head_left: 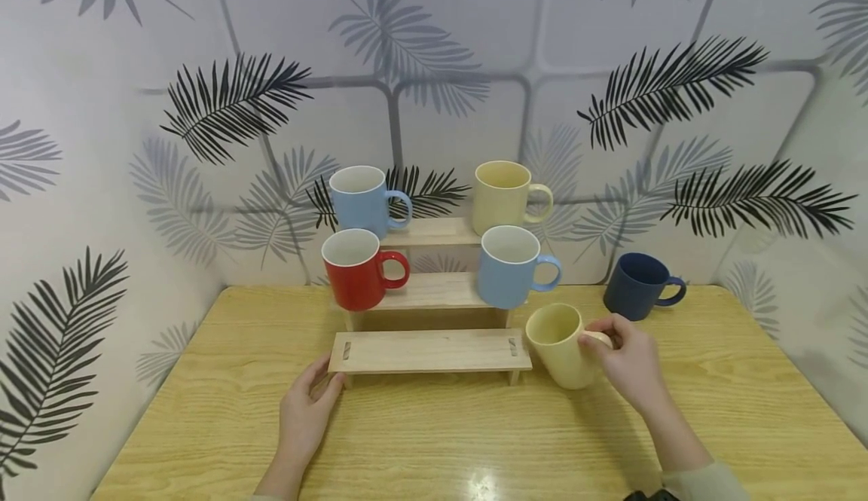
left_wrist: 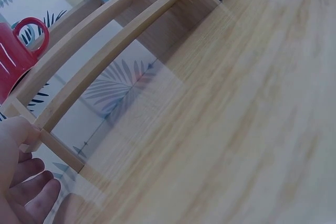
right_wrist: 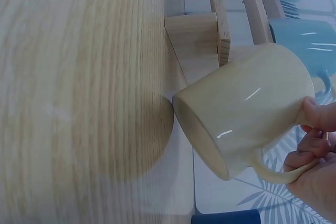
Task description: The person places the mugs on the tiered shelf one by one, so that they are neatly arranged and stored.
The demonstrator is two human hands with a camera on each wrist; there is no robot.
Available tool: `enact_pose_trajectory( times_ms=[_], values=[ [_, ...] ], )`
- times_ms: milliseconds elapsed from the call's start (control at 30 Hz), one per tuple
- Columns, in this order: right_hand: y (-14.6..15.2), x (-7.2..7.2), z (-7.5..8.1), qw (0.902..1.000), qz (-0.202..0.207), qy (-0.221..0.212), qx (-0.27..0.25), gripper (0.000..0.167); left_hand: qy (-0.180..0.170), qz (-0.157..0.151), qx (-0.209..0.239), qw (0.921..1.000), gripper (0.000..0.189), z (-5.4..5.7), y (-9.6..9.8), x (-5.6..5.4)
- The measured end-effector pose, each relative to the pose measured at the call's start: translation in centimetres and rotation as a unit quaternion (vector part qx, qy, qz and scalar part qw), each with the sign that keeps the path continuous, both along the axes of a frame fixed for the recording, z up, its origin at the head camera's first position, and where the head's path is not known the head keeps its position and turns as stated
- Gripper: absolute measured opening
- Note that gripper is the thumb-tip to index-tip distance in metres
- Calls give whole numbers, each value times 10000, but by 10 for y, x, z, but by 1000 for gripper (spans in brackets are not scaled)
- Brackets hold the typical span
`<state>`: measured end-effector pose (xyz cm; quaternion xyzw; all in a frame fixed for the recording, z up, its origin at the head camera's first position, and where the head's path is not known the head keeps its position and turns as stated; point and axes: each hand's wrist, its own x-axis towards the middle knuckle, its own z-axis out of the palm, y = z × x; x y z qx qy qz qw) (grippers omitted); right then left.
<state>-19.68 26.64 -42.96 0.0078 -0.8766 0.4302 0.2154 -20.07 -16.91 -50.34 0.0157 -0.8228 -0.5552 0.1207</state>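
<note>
My right hand (head_left: 627, 362) grips a pale yellow mug (head_left: 559, 350) by its handle, just right of the wooden step rack (head_left: 427, 352). In the right wrist view the mug (right_wrist: 252, 103) is tilted, its base edge close to the table; I cannot tell if they touch. My left hand (head_left: 308, 407) holds the left end of the rack's lowest step. In the left wrist view that hand (left_wrist: 23, 177) has a digit against the step's corner, the other fingers loosely bent. A red mug (head_left: 354, 279) and a light blue mug (head_left: 505, 275) stand on the middle step.
On the top step stand another light blue mug (head_left: 359, 203) and another pale yellow mug (head_left: 502, 200). A dark blue mug (head_left: 631, 290) stands on the table (head_left: 434, 441) at the back right. Behind is a leaf-patterned wall (head_left: 434, 132).
</note>
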Motion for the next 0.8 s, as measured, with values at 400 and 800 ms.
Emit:
enact_pose_trajectory(
  times_ms=[400, 800],
  values=[
    [-6, 17, 2, 9972, 495, 561, 11, 15, 45, -16, 83, 10000, 47, 1, 0, 0],
    [-18, 26, 11, 9693, 1222, 1060, -1853, 20, 98, -5, 53, 9999, 48, -1, 0, -2]
  ],
)
